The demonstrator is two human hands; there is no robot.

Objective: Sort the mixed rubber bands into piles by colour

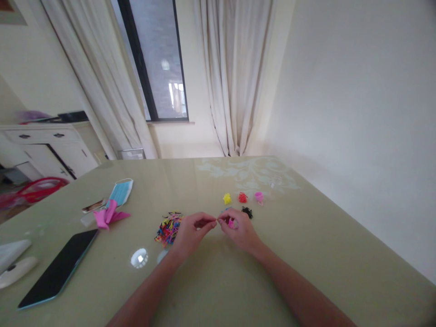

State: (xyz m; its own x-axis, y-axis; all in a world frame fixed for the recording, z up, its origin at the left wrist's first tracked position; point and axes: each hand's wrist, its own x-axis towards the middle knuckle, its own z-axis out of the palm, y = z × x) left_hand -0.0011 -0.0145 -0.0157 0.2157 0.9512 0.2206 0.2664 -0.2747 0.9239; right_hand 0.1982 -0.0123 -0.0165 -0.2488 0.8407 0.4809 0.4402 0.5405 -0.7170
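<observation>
A messy heap of little bands [166, 228] in lots of colors sits just left of the left hand [190, 231], and the hand hides part of it. Past the right hand [240, 229], on the far side, are small bunches: a yellow bunch [227, 198], a red bunch [242, 197] and a pink bunch [259, 197] in a row, with a black bunch [247, 212] nearer. A bright pink bit [231, 223] peeks out by the right fingers.

The bands look thin, bendy and tangled. The table [211, 290] is smooth and shiny.

Both hands are bare, with fingers curled. Their fingertips meet in the middle, each thumb and finger pinching a tiny thing [217, 220], too small to tell what it is
</observation>
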